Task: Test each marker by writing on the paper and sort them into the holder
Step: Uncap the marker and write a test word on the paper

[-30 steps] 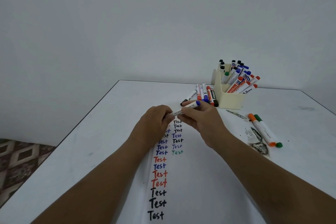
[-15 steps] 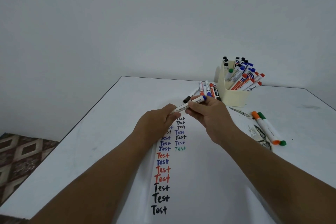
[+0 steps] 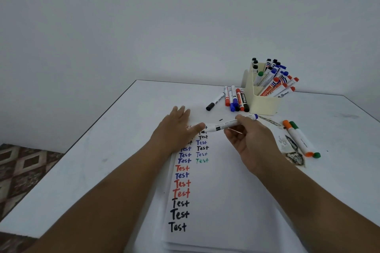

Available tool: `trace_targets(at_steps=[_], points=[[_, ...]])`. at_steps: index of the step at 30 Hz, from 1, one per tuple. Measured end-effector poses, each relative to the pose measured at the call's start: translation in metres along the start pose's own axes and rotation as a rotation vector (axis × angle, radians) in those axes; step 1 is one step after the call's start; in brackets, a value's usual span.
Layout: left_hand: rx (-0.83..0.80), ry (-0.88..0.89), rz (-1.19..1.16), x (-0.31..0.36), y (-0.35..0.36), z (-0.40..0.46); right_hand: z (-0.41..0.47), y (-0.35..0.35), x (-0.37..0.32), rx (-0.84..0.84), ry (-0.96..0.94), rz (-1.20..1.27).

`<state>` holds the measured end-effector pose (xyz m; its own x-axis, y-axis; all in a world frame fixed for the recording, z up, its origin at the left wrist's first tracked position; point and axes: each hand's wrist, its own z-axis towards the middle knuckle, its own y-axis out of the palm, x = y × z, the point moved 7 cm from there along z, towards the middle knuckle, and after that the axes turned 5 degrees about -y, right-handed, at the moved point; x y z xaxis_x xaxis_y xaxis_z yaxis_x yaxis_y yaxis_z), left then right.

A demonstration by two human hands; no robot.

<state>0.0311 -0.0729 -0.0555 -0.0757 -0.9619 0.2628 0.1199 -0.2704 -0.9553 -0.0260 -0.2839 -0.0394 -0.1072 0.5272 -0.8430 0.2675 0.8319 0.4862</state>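
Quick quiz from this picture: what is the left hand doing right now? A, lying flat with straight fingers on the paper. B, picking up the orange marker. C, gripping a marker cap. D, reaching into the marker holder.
A: the left hand lies flat on the top of the paper with fingers straight, while the right hand alone holds the blue-ended marker.

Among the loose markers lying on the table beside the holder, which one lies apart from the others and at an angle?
The black-capped marker, leftmost of the group. It lies slanted with its cap toward the person, while the red, blue and black markers lie packed side by side next to the holder.
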Motion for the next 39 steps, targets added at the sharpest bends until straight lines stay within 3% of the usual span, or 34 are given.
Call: trace_targets(at_steps=[2, 6, 11, 14, 19, 27, 39], points=[[-0.050, -0.015, -0.010, 0.000, 0.002, -0.002, -0.004, -0.001, 0.004, -0.007, 0.016, 0.017], [0.005, 0.010, -0.103, -0.002, -0.006, -0.008, -0.012, -0.001, 0.009, -0.049, 0.056, 0.072], [0.056, -0.056, -0.293, -0.008, -0.018, -0.023, -0.029, 0.005, 0.010, -0.227, -0.076, -0.181], [0.016, -0.062, -0.251, -0.012, -0.018, -0.041, -0.044, 0.015, 0.011, -0.305, -0.217, -0.494], [-0.023, -0.075, -0.209, -0.025, -0.013, -0.060, -0.056, 0.022, 0.019, -0.398, -0.418, -0.772], [-0.007, -0.053, 0.066, -0.015, -0.012, -0.063, -0.053, 0.023, 0.024, -0.437, -0.422, -0.827], [-0.049, -0.035, 0.122, -0.009, -0.014, -0.066, -0.053, 0.025, 0.028, -0.470, -0.470, -0.928]])
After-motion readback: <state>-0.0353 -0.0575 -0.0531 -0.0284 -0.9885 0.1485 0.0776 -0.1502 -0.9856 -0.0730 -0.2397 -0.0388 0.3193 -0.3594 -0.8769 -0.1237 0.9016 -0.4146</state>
